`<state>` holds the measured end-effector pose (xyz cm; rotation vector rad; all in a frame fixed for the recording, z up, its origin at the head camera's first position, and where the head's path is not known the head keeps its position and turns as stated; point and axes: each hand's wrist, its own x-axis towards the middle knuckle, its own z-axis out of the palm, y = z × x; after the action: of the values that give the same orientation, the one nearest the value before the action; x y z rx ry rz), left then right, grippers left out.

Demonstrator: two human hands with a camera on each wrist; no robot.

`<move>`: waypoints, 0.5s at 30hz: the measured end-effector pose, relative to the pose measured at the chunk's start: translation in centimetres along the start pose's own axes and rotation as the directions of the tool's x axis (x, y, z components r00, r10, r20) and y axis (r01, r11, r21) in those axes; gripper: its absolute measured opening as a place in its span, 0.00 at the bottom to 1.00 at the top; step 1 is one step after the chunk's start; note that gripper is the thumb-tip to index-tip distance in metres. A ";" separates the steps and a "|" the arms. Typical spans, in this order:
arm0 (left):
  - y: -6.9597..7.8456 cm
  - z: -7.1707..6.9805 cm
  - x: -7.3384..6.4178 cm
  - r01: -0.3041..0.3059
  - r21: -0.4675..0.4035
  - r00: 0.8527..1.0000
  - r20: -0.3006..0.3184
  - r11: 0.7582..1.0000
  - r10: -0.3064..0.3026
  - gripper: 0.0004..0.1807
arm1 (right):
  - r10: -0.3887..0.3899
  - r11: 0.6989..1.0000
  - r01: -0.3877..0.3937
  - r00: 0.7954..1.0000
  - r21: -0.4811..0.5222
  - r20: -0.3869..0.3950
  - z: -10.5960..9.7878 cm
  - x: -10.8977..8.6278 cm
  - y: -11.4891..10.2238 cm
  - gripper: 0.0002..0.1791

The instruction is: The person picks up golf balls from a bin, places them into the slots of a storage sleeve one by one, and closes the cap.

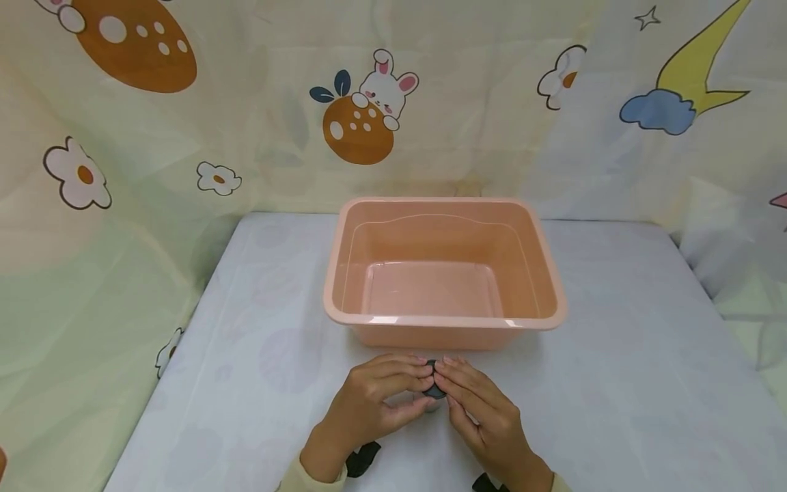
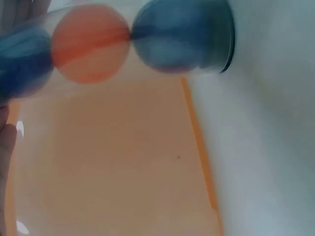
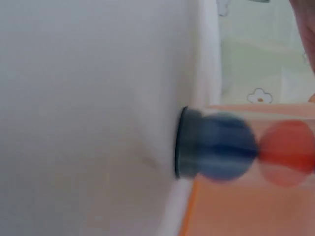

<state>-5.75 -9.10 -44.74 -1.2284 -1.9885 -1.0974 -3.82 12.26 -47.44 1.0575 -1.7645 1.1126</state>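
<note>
Between both hands is a clear tube with a dark top, held upright in front of the basin. Inside it, the left wrist view shows an orange ball between blue balls. A dark cap closes its lower end, seen close to the white surface in the right wrist view. My left hand pinches the tube's top from the left, thumb nearer me. From the other side my right hand grips the same top, fingertips meeting the left ones. Fingers hide much of the top.
Just beyond the hands stands a pink plastic basin, its inside bare. It sits on a white-covered table. Printed cloth with rabbits and flowers hangs behind and at the sides. Black straps show at the wrists.
</note>
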 end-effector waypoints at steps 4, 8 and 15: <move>-0.1 0.2 -0.3 0.052 -0.040 0.999 -0.003 0.998 -0.052 0.18 | 0.014 1.000 -0.014 1.000 0.008 -0.015 0.3 -0.3 -0.1 0.17; -0.1 0.6 -0.7 0.078 -0.056 0.996 -0.038 0.995 -0.080 0.19 | 0.020 1.000 -0.020 1.000 -0.002 -0.013 0.6 -0.7 0.0 0.18; 0.8 1.1 -2.0 0.150 -0.064 0.983 -0.093 0.987 -0.156 0.19 | 0.101 0.995 -0.101 0.995 -0.023 0.014 0.8 -1.4 -0.5 0.19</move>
<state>-4.18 -8.81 -46.57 -1.0430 -2.0162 -1.2723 -3.03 11.76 -48.81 0.9748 -1.8559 1.1465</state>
